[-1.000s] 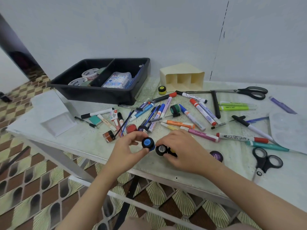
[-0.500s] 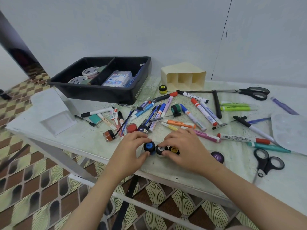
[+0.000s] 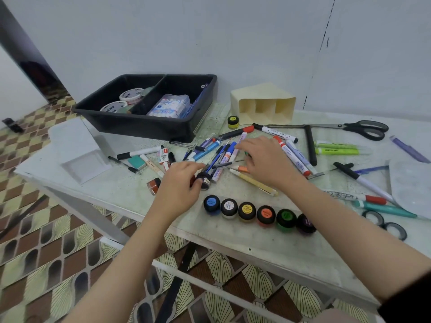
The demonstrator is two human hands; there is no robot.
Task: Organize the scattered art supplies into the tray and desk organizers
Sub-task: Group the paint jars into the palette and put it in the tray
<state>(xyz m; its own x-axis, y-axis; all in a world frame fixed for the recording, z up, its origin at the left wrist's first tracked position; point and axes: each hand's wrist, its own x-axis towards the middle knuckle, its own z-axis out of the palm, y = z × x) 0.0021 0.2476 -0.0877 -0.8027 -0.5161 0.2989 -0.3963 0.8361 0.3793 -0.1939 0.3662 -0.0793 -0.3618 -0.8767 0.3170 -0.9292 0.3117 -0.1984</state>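
A worn, pale green tabletop on a white metal frame stands against a plain grey-blue wall, above brown-and-cream patterned floor tiles.

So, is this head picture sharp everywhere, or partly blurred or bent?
Head view: light soft and even, shadows faint; the row of paint pots is sharp; the left hand, pinching a dark pot, and the right hand look slightly soft; the wide lens bows the table edge and wall seam.

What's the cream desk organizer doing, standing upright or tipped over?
Tipped over. The cream desk organizer lies on its side, its three compartment openings facing the camera instead of upward; nothing shows inside them.
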